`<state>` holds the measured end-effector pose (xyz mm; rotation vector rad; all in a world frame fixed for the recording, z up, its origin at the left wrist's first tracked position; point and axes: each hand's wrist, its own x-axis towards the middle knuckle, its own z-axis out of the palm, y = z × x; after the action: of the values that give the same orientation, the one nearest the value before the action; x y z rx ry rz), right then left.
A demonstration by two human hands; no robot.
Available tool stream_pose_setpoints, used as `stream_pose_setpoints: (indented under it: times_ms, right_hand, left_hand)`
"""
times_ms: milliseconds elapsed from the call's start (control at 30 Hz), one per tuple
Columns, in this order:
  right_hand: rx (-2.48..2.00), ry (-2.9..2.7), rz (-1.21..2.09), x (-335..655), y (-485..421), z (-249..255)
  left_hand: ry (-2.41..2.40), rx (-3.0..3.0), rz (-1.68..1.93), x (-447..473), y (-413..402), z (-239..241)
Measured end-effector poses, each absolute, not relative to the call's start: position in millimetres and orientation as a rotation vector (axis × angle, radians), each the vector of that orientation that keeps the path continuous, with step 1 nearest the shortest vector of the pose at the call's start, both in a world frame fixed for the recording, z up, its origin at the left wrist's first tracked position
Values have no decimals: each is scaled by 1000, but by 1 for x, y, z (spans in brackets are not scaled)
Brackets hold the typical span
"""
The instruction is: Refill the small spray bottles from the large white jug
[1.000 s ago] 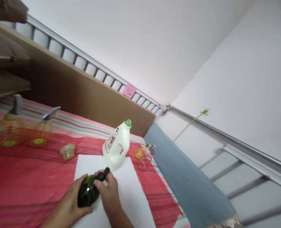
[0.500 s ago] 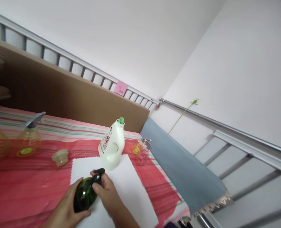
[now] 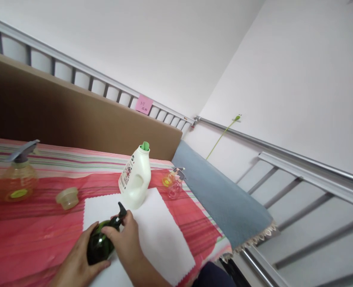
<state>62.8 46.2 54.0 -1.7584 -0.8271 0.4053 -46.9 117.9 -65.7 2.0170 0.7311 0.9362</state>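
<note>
A dark green pump bottle (image 3: 99, 244) is held tilted over the white sheet (image 3: 158, 235). My left hand (image 3: 76, 257) wraps round its body, with the thumb low on the near side. At its neck, my right hand (image 3: 126, 243) grips the black pump head (image 3: 122, 209), thumb across the shoulder of the bottle. Whether the pump is screwed tight I cannot tell. Just beyond stands a white detergent jug (image 3: 137, 177) with a green spout and no cap on it. To the left, a pale translucent cap (image 3: 67, 198) lies on the red cloth.
An orange-yellow pump bottle (image 3: 21, 179) stands at the left. Small orange and pink pump bottles (image 3: 174, 189) are at the right. A cardboard panel (image 3: 83, 123) and metal rail close off the back. Blue cloth (image 3: 221, 195) hangs along the right side.
My right hand has shifted its grip at the neck, and the pump nozzle now points more upward. The view has swung slightly, moving everything a little left.
</note>
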Motion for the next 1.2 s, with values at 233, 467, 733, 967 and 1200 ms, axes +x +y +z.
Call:
stream_pose_setpoints:
  times_ms: [233, 467, 733, 967, 1200]
  right_hand:
    - [-1568, -971, 650, 68, 36, 63]
    - [-1643, -949, 601, 71, 35, 70]
    - [-1631, -938, 481, 66, 38, 65]
    - [-1720, -859, 372, 56, 44, 56]
    - [-1561, -951, 574, 65, 42, 52]
  left_hand:
    - [722, 2010, 958, -48, 117, -66]
    - [711, 1966, 989, -48, 119, -65]
    - [723, 1941, 973, -45, 119, -69]
    - [773, 1968, 982, -45, 110, -59]
    - [749, 1965, 967, -45, 114, -59]
